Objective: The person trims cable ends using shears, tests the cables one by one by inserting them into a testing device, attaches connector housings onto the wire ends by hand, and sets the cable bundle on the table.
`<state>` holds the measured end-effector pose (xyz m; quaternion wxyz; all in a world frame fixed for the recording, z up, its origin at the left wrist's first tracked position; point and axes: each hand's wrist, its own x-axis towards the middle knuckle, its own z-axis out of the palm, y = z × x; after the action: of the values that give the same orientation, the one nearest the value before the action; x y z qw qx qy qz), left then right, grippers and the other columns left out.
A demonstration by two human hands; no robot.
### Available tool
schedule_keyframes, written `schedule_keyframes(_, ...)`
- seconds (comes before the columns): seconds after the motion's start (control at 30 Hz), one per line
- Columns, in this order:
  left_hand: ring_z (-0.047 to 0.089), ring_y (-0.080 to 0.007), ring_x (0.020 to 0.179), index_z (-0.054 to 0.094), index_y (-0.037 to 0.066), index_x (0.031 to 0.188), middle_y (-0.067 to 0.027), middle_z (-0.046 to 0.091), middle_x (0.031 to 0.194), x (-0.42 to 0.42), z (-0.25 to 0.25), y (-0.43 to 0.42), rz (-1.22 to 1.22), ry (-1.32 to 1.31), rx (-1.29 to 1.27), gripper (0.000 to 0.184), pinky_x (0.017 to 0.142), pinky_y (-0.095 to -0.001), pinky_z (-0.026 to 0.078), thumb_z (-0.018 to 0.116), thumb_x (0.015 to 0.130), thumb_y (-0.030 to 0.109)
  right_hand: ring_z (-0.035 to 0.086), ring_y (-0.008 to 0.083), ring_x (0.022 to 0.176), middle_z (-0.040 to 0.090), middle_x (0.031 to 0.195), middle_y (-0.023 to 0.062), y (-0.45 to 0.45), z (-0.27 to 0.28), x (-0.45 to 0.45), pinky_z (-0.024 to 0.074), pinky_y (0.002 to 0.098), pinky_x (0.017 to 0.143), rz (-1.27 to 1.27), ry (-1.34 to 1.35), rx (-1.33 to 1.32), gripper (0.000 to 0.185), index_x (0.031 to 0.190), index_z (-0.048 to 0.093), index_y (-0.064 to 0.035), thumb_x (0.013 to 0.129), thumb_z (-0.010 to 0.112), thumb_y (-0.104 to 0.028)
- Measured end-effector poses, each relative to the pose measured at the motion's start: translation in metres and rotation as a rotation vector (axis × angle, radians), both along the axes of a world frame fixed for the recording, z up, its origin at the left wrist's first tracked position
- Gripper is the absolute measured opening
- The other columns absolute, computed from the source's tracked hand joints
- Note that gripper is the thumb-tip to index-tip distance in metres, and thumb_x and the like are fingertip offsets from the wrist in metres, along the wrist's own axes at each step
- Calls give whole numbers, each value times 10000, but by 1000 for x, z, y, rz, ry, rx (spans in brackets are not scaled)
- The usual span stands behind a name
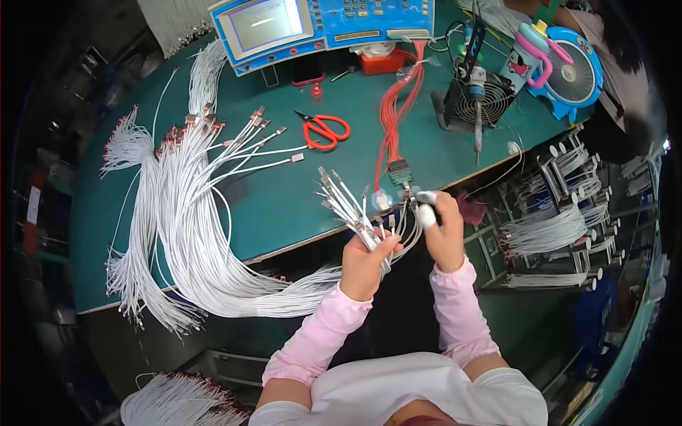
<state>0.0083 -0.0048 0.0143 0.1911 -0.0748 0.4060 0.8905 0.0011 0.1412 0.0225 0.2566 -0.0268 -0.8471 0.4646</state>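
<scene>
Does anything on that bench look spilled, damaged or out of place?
Nothing looks spilled or plainly damaged. The pale cartoon cup with a curved pink handle and the blue round-faced desk fan look playful for a workplace. The thick bundle of white cables sags untidily over the front edge of the flat green tabletop.

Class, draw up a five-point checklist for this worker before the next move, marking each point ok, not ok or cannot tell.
1. Left hand grips the small cable bundle: ok.
2. Plug by the right hand fully seated in the green connector: cannot tell, too small.
3. Red wires run between the blue instrument and green connector: ok.
4. Large white cable heap wholly on the table: not ok, part droops past the edge.
5. Scissors clear of both hands: ok.
</scene>
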Motion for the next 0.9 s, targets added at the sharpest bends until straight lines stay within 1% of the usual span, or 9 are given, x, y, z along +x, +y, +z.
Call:
schedule_keyframes(0.07,572,-164,727,505,1,893,-79,573,827,2,0,-3,-45,8,33,142,674,-270,468,569,767,-13,460,289,999,541,997,92,-9,16,8,362,360,820,205,66,234,203,847,600,-30,655,599,-96)
schedule_keyframes(0.13,569,-163,771,508,-4,911,-79,572,854,5,-9,-1,-34,52,52,144,702,-278,467,560,777,-6,492,283,959,559,943,93,-15,15,13,379,357,810,258,87,287,184,835,598,-23,658,591,-71)
schedule_keyframes(0.2,565,-159,793,513,-4,926,-88,577,880,4,-8,1,-20,112,-88,139,718,-280,464,545,791,2,512,258,924,570,912,105,-13,5,14,384,329,816,229,93,21,158,847,588,-10,696,556,-42)
schedule_keyframes(0.27,565,-158,785,517,-4,923,-102,582,898,1,0,3,-1,78,-55,127,716,-279,461,536,798,5,530,129,793,587,830,70,-15,1,13,395,238,731,-45,35,-480,110,813,574,14,778,474,-17)
schedule_keyframes(0.33,563,-158,759,516,-7,926,-109,587,892,-1,0,-1,63,62,-33,125,706,-275,459,530,803,8,526,104,691,570,735,35,1,-5,6,417,231,645,-131,0,-421,120,819,550,21,825,454,-50)
schedule_keyframes(0.4,548,-155,738,512,-7,936,-102,570,877,-1,-1,0,41,92,-54,130,687,-275,453,520,810,26,519,92,606,558,695,41,4,-27,-4,423,220,554,29,-126,-538,136,817,540,11,844,452,-89)
schedule_keyframes(0.47,510,-119,711,513,-21,951,-65,539,823,2,-3,3,63,75,35,145,665,-248,421,495,829,56,473,81,469,494,543,26,-11,-15,-10,392,214,434,14,-215,-661,152,775,529,7,845,452,-104)
schedule_keyframes(0.57,499,-116,708,499,-34,986,-57,523,793,2,-1,0,34,19,152,190,659,-244,407,486,833,77,404,69,382,443,482,6,-14,-15,-17,324,216,341,-65,-252,-676,193,678,510,-3,832,479,-116)
schedule_keyframes(0.9,541,-151,670,497,14,976,-73,552,777,-1,-7,5,19,-52,19,195,627,-267,456,556,791,30,330,48,350,399,441,-19,-8,-11,-8,242,209,323,70,-369,-834,224,650,497,-19,834,484,-146)
